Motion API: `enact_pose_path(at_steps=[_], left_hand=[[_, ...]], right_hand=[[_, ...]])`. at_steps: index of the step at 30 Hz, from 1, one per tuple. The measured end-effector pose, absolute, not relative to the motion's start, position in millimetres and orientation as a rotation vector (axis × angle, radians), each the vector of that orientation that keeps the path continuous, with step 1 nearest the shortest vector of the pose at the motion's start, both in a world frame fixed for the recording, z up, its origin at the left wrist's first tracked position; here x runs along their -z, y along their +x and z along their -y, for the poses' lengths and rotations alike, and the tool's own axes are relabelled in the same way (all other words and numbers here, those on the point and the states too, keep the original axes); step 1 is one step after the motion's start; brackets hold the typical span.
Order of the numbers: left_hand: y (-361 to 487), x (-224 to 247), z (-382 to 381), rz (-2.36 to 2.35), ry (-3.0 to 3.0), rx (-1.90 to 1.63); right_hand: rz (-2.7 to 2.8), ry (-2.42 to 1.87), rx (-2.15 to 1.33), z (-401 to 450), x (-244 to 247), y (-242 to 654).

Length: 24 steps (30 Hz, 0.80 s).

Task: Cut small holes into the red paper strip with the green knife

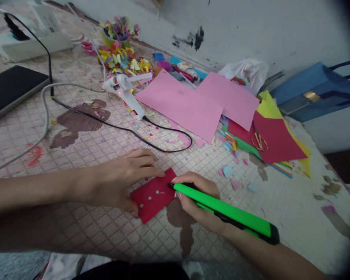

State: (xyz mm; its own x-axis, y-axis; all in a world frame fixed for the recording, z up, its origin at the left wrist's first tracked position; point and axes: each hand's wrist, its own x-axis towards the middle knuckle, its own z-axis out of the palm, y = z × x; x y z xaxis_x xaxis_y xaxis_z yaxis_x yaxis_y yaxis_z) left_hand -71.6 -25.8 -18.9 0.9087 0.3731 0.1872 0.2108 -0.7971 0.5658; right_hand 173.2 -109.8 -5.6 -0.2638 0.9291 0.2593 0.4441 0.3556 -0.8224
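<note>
A small piece of red paper [154, 196] lies on the table before me, with a row of three pale round spots or holes and a short curved pale mark beside one. My left hand [119, 177] rests over its left side, fingers spread, thumb at the lower-left corner and fingertips along the top edge. In my right hand [200, 194] is a long bright green pen-like tool [227, 208] with black ends. Its black tip is at the paper's right part; whether it touches cannot be made out.
Beyond my hands lie a white glue gun [126, 95], its looping black cord [119, 128], pink paper sheets [183, 105] and gold scissors [259, 140] on red paper. A dark flat device [14, 91] and power strip [41, 44] are at left. Paper scraps [228, 172] litter the patterned tablecloth [99, 237].
</note>
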Motion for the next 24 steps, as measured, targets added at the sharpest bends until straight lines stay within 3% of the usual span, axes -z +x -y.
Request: enact_pose_path(at_steps=[24], left_hand=[[-71.4, 20.0, 26.1, -0.437, 2.513, -0.387]], right_hand=[[1.971, -1.137, -0.862, 103.4, 4.4, 174.3]])
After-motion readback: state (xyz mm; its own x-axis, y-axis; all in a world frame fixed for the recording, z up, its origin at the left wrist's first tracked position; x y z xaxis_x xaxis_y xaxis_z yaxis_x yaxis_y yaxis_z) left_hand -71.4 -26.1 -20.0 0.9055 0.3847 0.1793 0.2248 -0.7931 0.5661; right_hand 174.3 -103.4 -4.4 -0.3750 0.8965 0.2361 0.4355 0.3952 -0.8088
